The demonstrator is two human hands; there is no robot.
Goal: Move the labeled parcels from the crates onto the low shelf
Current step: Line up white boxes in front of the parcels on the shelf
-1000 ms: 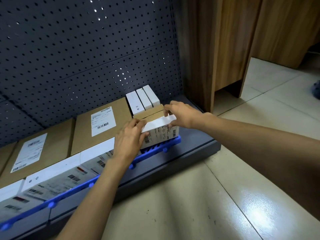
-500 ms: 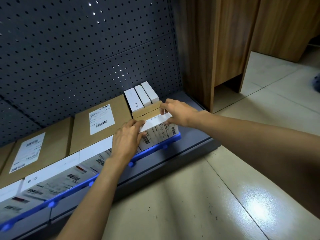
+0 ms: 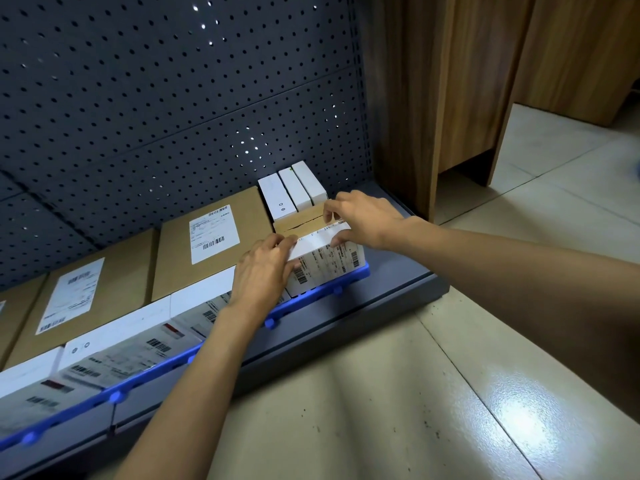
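Head view: left hand, right hand fingers grip parcel; 3 white boxes behind (brown box between).

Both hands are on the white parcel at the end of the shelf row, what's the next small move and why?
Probably release it and pull back: the parcel seems seated on the shelf behind the blue rail, against the brown box, at the row's end, while the left hand and right hand hold its top corners.
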